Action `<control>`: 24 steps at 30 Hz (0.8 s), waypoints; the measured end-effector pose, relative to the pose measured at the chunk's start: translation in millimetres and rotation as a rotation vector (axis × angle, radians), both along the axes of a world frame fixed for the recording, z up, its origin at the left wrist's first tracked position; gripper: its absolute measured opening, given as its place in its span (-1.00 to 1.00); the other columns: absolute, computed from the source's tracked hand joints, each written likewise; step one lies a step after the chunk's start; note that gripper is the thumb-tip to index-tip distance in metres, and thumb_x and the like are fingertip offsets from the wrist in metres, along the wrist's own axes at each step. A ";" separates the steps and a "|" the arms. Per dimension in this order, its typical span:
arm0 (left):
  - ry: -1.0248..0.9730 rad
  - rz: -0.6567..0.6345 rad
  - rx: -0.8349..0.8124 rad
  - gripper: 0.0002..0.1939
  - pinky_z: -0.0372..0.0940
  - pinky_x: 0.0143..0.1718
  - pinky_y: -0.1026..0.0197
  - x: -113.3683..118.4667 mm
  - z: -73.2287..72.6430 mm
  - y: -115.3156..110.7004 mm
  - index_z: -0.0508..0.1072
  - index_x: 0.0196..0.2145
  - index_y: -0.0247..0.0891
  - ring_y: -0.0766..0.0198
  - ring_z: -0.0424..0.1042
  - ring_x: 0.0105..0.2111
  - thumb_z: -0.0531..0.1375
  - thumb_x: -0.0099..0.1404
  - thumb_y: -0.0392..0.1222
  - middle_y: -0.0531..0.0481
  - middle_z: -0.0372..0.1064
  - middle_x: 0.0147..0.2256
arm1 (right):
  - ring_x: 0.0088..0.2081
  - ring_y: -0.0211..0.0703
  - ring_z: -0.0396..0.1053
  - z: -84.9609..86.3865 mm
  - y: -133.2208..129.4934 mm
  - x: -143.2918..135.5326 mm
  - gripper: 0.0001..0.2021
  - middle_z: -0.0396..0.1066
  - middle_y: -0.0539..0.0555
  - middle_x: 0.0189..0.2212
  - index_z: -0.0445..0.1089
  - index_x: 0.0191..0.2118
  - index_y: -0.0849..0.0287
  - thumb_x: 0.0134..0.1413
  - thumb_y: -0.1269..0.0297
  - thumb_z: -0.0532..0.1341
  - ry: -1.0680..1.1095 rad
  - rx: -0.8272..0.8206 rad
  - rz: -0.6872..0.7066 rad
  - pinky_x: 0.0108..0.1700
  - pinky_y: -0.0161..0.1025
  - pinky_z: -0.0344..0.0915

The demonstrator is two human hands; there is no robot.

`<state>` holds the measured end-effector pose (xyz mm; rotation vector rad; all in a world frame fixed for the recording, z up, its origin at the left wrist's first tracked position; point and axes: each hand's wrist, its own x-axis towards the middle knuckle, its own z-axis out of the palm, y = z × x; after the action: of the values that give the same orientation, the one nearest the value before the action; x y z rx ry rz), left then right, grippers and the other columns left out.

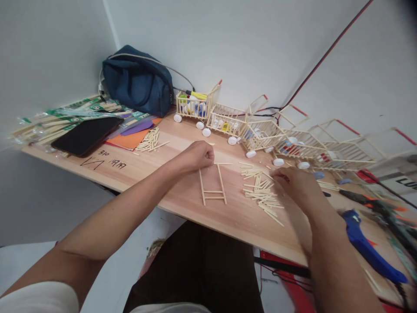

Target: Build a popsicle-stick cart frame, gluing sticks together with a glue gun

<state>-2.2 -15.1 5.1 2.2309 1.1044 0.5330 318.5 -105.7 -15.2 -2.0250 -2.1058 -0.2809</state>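
far left, the tablet (86,135) lies near the bag (140,82); now the left hand (199,155), curled tight at the top of the frame (214,191), and i can't tell what's inside; the frame lies flat on the table (182,191), the stick pile (261,191) just beside it, the right hand (295,182) at the pile's edge, fingertips narrow, hold unclear; then a blue tool (368,244).

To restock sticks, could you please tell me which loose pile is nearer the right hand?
The pile right of the stick frame, beside the right hand; the other pile lies by the orange sheet.
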 end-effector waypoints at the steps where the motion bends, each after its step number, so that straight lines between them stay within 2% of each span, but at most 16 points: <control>1: -0.023 -0.006 -0.012 -0.80 0.16 -0.44 0.33 -1.0 0.1 0.5 0.60 -0.40 -0.39 0.34 0.35 -0.50 0.19 0.02 -0.46 0.03 0.45 -0.54 | -0.39 -0.06 0.37 3.4 -1.6 -5.3 -0.77 0.51 0.14 -0.41 0.54 -0.37 0.14 0.06 0.28 0.12 0.024 0.042 -0.018 -0.36 -0.18 0.16; 3: -0.065 -0.022 -0.042 -0.76 0.15 -0.44 0.33 -2.8 0.7 1.4 0.62 -0.36 -0.38 0.35 0.33 -0.51 0.19 0.02 -0.45 0.05 0.44 -0.55 | -0.38 -0.05 0.38 12.6 -5.5 -23.1 -0.73 0.51 0.16 -0.40 0.56 -0.33 0.15 0.12 0.20 0.12 0.089 0.142 -0.056 -0.34 -0.18 0.17; 5: -0.091 -0.039 -0.074 -0.76 0.13 -0.44 0.33 -4.1 1.6 1.9 0.63 -0.37 -0.38 0.35 0.32 -0.51 0.19 0.02 -0.44 0.05 0.45 -0.55 | -0.37 -0.07 0.40 21.3 -9.3 -49.4 -0.70 0.52 0.14 -0.41 0.55 -0.36 0.14 0.17 0.15 0.11 0.214 0.170 -0.047 -0.33 -0.20 0.17; 8: -0.101 -0.052 -0.100 -0.79 0.09 -0.48 0.34 -4.3 3.0 1.7 0.63 -0.41 -0.40 0.35 0.30 -0.51 0.18 0.03 -0.43 0.03 0.45 -0.55 | -0.37 -0.13 0.42 25.5 -11.1 -95.8 -0.67 0.54 0.07 -0.42 0.54 -0.37 0.14 0.23 0.12 0.09 0.421 0.048 0.076 -0.31 -0.25 0.17; 12: -0.111 -0.057 -0.101 -0.77 0.07 -0.50 0.35 -2.7 2.9 0.6 0.63 -0.39 -0.42 0.36 0.30 -0.51 0.17 0.04 -0.42 0.03 0.46 -0.54 | -0.46 -0.17 0.35 15.3 -4.5 -142.7 -0.68 0.49 0.03 -0.52 0.51 -0.44 0.13 0.22 0.15 0.10 0.429 -0.083 0.095 -0.39 -0.26 0.06; 17: -0.084 -0.097 -0.072 -0.74 0.09 -0.47 0.36 -1.0 0.5 0.6 0.64 -0.37 -0.39 0.34 0.33 -0.47 0.15 0.06 -0.42 0.02 0.49 -0.51 | -0.46 -0.21 0.29 3.1 2.4 -158.6 -0.75 0.46 0.01 -0.49 0.44 -0.42 0.12 0.22 0.20 0.11 0.387 -0.062 0.089 -0.40 -0.26 -0.02; 24: -0.034 -0.071 -0.058 -0.74 0.10 -0.48 0.34 2.7 -1.1 -0.1 0.65 -0.38 -0.36 0.34 0.30 -0.49 0.17 0.04 -0.45 0.01 0.47 -0.53 | -0.50 -0.24 0.18 2.1 2.0 -158.5 -0.73 0.34 -0.01 -0.57 0.30 -0.54 0.15 0.20 0.29 0.11 0.390 -0.069 0.124 -0.39 -0.25 -0.05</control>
<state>0.5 -15.2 4.0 2.1941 1.0070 0.5015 160.0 -103.8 -13.0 -1.7959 -2.0005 0.1947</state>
